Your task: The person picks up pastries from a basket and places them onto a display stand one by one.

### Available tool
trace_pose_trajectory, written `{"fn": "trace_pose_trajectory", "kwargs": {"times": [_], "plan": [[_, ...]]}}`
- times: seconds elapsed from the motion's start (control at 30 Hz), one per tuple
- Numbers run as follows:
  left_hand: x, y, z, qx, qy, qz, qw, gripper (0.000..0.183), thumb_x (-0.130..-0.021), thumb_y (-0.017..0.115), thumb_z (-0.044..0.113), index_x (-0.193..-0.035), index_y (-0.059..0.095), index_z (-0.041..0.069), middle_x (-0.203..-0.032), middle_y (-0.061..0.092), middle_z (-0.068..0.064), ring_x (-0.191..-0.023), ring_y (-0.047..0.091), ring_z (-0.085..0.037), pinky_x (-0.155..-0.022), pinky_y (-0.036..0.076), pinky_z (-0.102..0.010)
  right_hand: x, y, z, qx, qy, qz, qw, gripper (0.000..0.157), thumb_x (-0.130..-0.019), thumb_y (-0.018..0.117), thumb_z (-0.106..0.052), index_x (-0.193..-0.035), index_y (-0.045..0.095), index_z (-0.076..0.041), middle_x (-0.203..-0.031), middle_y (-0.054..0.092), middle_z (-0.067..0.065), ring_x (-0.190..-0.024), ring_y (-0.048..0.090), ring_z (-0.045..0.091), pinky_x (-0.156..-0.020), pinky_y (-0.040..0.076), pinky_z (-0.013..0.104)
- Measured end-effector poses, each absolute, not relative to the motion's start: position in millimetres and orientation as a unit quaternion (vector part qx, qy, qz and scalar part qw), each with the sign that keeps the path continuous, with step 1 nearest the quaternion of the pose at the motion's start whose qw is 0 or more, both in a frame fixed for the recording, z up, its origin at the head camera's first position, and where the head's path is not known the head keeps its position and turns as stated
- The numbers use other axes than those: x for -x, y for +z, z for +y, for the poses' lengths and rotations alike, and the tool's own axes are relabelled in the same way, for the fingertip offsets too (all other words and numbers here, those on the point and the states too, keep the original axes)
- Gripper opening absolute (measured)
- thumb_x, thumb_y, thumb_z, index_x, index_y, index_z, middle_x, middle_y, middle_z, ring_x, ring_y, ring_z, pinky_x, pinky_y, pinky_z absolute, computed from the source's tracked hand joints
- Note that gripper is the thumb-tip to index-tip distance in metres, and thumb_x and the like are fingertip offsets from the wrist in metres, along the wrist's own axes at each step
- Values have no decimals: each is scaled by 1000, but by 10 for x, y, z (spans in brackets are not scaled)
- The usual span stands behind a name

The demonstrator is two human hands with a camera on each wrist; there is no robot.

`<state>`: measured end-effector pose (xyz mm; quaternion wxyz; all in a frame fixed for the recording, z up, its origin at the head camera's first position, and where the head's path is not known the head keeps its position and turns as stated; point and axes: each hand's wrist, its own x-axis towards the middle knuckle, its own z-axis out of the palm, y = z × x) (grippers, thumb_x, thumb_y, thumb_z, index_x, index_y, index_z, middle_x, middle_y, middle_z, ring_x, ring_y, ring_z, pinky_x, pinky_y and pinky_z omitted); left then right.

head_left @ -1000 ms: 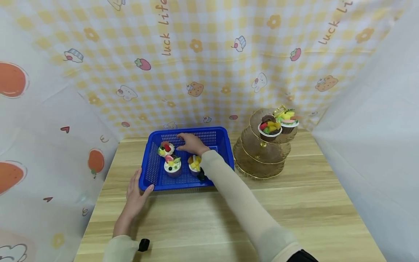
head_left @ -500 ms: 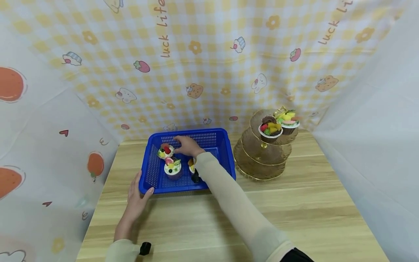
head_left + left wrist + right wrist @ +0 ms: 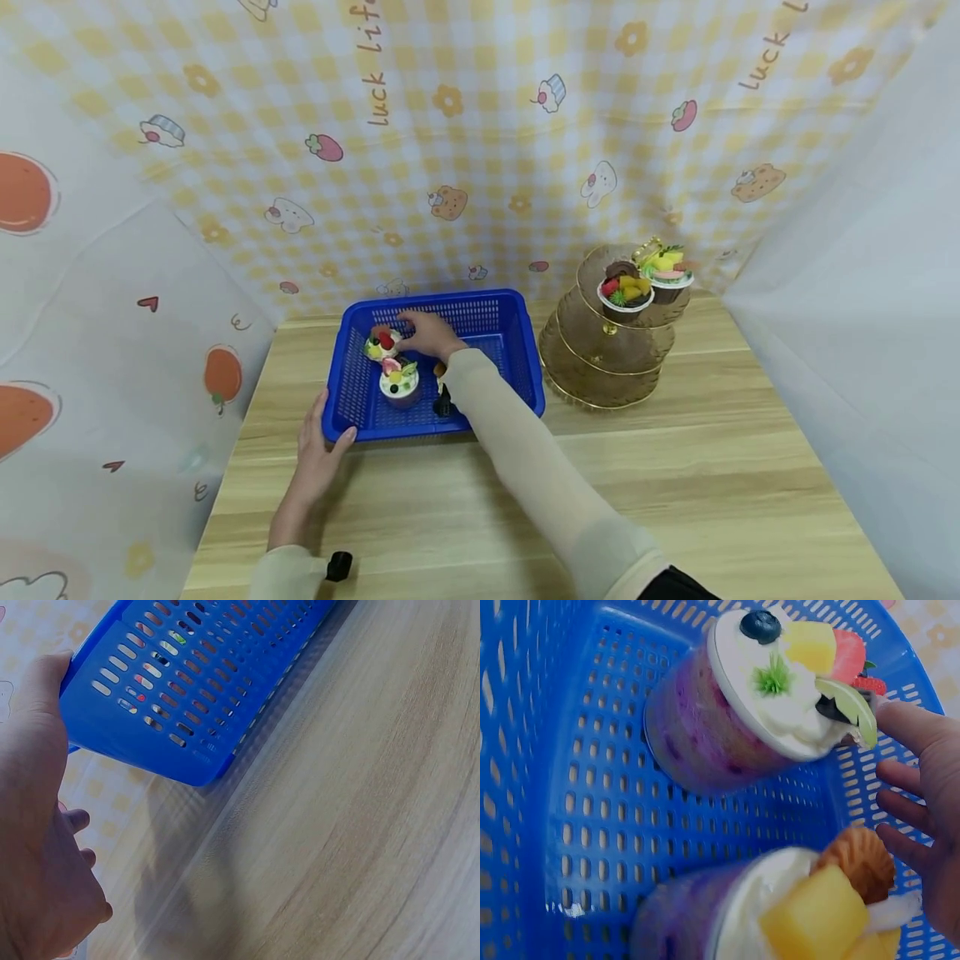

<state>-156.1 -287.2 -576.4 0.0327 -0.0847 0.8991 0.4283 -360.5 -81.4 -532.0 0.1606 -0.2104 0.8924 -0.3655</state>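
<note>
A blue plastic basket (image 3: pixel 491 408) stands on the table with several fruit-topped dessert cups in it. My left hand (image 3: pixel 315 454) grips its near-left corner, thumb at the front rim and fingers along the left side. Inside, my right hand (image 3: pixel 432 335) has its thumb at the right edge of the back-left dessert cup (image 3: pixel 383 342) topped with strawberry, its fingers spread apart behind. Nearer stands a dessert cup (image 3: pixel 705 724) with blueberry and lime slice, mostly hiding the back-left one in the right wrist view. A mango-topped cup (image 3: pixel 727 915) is half hidden under the right sleeve in the head view.
To the basket's right stands a tiered brown tray stand (image 3: pixel 607 379) with gold rims. Two dessert cups sit on its top tier, one with orange fruit (image 3: pixel 625 293) and one with yellow fruit (image 3: pixel 667 273). A yellow checked cloth (image 3: pixel 495 233) hangs behind the wooden table (image 3: pixel 675 483).
My right hand has moved left to the edge of the back-left dessert cup, and its sleeve now covers more of the mango-topped cup. The left hand stays at the basket's corner.
</note>
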Motion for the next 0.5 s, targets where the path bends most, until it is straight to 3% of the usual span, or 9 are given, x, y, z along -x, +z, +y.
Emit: {"fn": "trace_pose_trajectory", "kwargs": {"times": [0.27, 0.5], "plan": [[1539, -5773, -2878, 86, 433, 897, 27, 83, -101, 53, 39, -159, -5, 32, -167, 1, -17, -150, 2, -47, -115, 11, -74, 3566, -5353, -920, 194, -359, 901, 147, 67, -85, 78, -33, -145, 50, -18, -120, 66, 4, -105, 63, 18, -88, 54, 37], [1550, -5764, -2866, 86, 431, 898, 28, 82, -101, 53, 40, -160, -4, 29, -167, 1, -16, -151, 3, -46, -116, 11, -73, 3548, -5398, -981, 199, -329, 911, 150, 64, -85, 77, -36, -141, 53, -18, -120, 68, 1, -103, 65, 15, -88, 55, 33]]}}
